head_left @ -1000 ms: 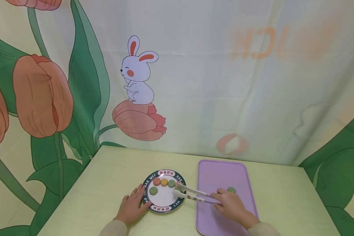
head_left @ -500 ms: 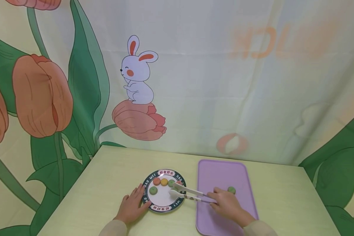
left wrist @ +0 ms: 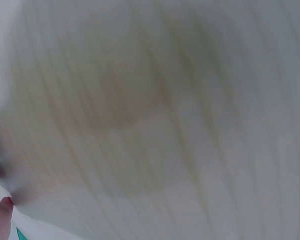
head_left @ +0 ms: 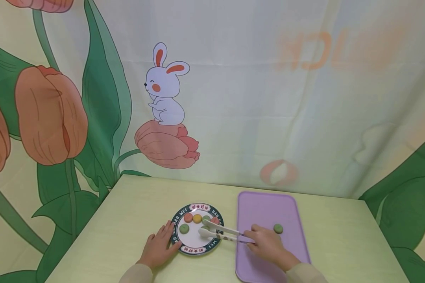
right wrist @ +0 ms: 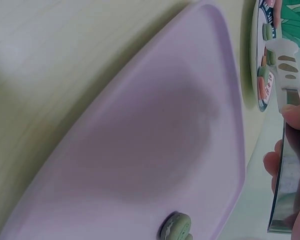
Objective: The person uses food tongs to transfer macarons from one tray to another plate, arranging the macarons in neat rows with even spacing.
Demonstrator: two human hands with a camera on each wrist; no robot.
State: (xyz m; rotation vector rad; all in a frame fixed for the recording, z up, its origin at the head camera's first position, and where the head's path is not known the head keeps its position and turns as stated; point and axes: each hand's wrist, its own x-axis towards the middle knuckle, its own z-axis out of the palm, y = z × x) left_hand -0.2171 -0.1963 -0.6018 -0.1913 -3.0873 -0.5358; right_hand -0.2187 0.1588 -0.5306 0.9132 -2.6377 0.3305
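My right hand (head_left: pixel 265 239) grips a pair of tongs (head_left: pixel 230 232) with white tips and metal arms. The tong tips reach over the round plate (head_left: pixel 194 250), around a green macaron (head_left: pixel 204 228) that they partly hide. On the plate lie a pink macaron (head_left: pixel 188 217), a yellow macaron (head_left: pixel 197 218) and several others, green and pink. My left hand (head_left: pixel 158 245) rests flat on the table, fingers extended, its fingertips and thumb at the plate's left rim. The left wrist view is mostly blurred. One more green macaron (right wrist: pixel 176 227) lies on the purple tray (right wrist: pixel 140 125).
A pale wood-look table (head_left: pixel 134 204) carries the plate and, to its right, the tray. Behind the table hangs a printed curtain (head_left: pixel 233 98) with tulips and a rabbit.
My right hand has moved left with the tongs, bringing their tips farther in over the plate. The green macaron on the tray now shows fully. My left hand stays in place.
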